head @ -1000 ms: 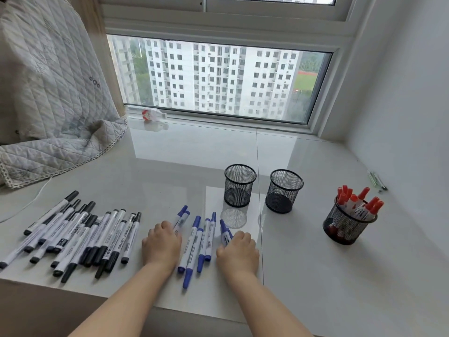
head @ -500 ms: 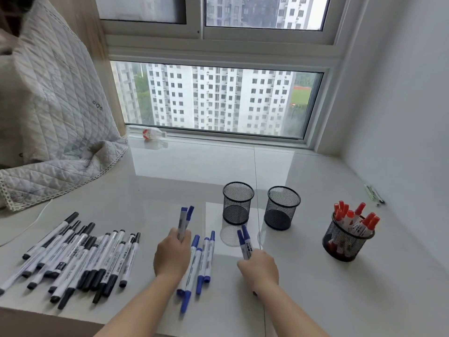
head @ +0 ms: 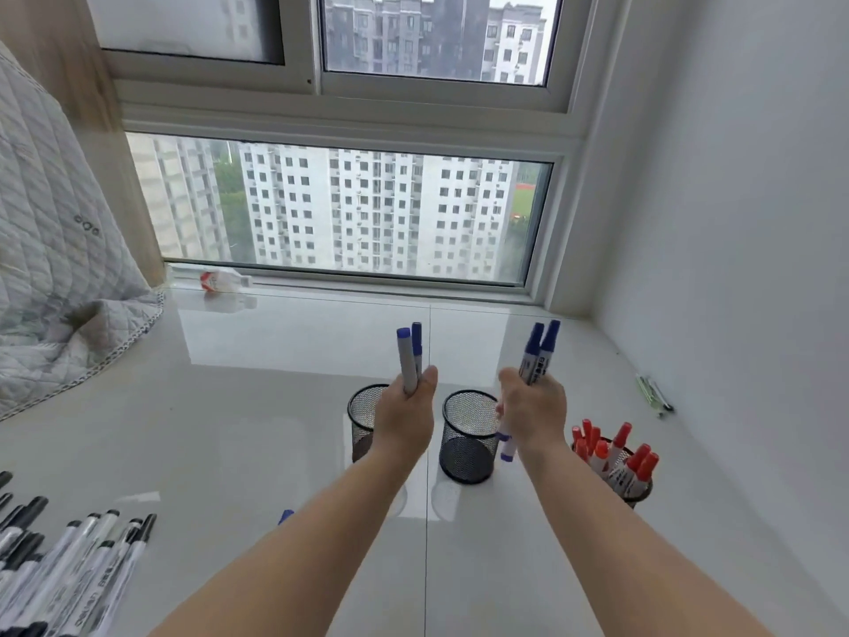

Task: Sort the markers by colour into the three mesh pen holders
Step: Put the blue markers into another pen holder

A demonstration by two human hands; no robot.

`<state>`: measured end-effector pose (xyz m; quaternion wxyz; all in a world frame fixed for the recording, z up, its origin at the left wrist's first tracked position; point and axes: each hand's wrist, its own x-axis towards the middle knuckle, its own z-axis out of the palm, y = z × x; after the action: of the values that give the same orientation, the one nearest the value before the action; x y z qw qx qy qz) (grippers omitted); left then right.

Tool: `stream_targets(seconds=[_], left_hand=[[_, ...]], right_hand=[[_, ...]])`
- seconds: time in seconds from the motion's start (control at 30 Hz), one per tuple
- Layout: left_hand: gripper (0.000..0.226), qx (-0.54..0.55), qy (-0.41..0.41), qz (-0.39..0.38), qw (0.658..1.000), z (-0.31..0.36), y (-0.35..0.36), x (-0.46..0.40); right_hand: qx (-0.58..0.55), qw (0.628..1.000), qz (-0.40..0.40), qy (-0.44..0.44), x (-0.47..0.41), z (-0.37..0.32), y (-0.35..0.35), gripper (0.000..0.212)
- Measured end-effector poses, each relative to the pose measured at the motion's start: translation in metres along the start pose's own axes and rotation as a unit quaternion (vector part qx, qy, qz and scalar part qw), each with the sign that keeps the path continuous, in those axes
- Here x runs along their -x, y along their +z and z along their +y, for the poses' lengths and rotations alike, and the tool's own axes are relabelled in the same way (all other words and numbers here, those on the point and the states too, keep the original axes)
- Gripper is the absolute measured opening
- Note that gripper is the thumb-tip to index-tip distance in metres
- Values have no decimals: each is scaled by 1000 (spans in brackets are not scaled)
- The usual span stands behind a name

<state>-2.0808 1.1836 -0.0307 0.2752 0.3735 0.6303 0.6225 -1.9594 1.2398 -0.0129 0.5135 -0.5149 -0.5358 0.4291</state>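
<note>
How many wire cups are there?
3. One cup sits partly behind the left hand, one stands between the hands, and one at right holds red markers.

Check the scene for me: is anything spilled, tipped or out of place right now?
Nothing spilled or tipped. The three mesh holders stand upright, and the red markers sit in the right one. The only stray items are a small bottle lying on its side by the window and pens against the right wall.

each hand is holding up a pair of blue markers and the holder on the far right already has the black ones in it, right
Not quite. The head view shows the far-right holder filled with red markers, not black ones. The black markers lie on the surface at the left. Left hand and right hand do each grip two blue markers.
</note>
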Motion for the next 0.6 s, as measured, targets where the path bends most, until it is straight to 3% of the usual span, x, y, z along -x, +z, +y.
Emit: stream_targets(seconds=[0.1, 0.23, 0.33, 0.47, 0.6], left_hand=[[37, 82, -19, -8, 996, 3, 22, -22], [47, 124, -47, -22, 991, -4, 43, -46], [53, 98, -56, -41, 993, -16, 55, -53], [42, 65, -77, -44, 994, -41, 65, -56], [38, 68, -119, -25, 990, -57, 67, -48]], right_hand=[[-96, 994, 21, 56, -22, 2, 9, 19], [-129, 990, 20, 51, -47, 15, 20, 19], [-105, 994, -3, 43, -63, 29, 24, 21], [-44, 995, -58, 73, -61, 59, 27, 22], [-49, 994, -62, 76, -44, 75, 22, 17]])
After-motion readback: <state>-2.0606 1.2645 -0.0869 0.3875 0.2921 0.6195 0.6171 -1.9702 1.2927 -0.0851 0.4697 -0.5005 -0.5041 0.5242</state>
